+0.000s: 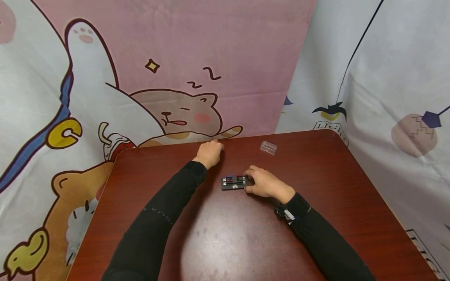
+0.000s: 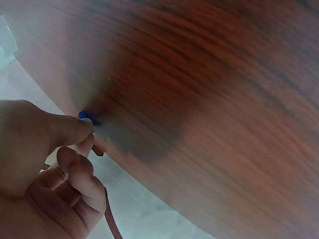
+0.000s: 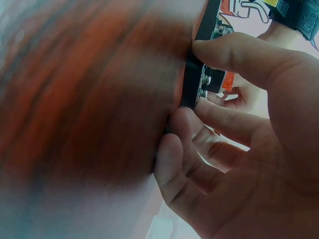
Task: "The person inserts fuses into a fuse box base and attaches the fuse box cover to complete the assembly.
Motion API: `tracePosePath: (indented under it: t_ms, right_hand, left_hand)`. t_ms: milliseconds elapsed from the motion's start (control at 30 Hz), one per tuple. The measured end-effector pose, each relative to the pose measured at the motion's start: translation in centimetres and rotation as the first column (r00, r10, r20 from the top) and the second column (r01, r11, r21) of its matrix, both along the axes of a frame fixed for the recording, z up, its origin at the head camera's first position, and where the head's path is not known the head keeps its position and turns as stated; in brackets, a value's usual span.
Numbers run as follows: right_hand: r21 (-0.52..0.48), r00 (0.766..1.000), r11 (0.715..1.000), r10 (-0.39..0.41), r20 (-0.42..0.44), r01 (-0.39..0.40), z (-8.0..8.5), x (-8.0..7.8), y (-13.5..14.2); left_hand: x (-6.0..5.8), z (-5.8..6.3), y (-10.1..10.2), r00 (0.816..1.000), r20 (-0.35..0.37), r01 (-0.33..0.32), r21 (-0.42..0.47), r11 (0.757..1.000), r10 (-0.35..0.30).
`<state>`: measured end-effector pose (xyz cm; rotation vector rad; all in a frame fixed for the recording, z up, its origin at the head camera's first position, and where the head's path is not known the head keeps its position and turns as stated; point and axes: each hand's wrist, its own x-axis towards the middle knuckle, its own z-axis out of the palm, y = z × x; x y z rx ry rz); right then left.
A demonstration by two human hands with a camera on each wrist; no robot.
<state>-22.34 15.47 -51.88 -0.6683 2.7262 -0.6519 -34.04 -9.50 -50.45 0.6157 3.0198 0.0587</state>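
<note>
A black fuse block (image 1: 234,187) with metal screw terminals and small red and blue parts lies on the table. My right hand (image 1: 265,183) holds its right end, thumb on the near side and fingers at the far side. In the right wrist view, the thumb (image 3: 224,52) presses the edge of the block's black base (image 3: 191,82). My left hand (image 1: 209,153) is by the table's far edge, beyond the block and to its left. Between its thumb and index finger it pinches a small blue piece (image 2: 85,115), mostly hidden by the fingertips.
A clear plastic cover (image 1: 268,147) lies near the far edge, right of the left hand. The reddish-brown wooden table (image 1: 316,168) has rounded far corners. Cloth with cartoon animals (image 1: 183,113) hangs right behind it and along the right side.
</note>
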Motion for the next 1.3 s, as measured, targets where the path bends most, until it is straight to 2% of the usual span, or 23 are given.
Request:
tracePosePath:
  t_ms: [233,467,867,1033,1300]
  right_hand:
    - [0.002,1.000,1.000,-0.020,0.003,0.020,-0.1,0.0,0.0]
    - [0.002,1.000,1.000,-0.010,0.005,0.010,-0.2,0.1,-0.1]
    - [0.012,1.000,1.000,-0.026,0.005,0.026,-0.3,0.0,-0.2]
    - [0.013,1.000,1.000,-0.026,0.009,0.026,-0.2,0.0,-0.3]
    - [0.015,0.999,0.999,-0.032,0.016,0.032,-0.1,0.1,-0.3]
  left_hand:
    - [0.1,0.2,0.1,1.000,-0.017,-0.005,-0.006,1.000,0.004]
    - [0.0,-0.3,-0.1,1.000,0.000,-0.017,-0.017,1.000,0.017]
    - [-0.4,-0.2,-1.3,0.998,-0.031,-0.056,0.019,0.998,0.057]
    - [0.1,0.7,-1.7,0.997,-0.020,-0.070,0.064,0.995,0.072]
    - [1.8,1.9,-1.9,1.000,-0.002,-0.023,0.150,0.988,0.024]
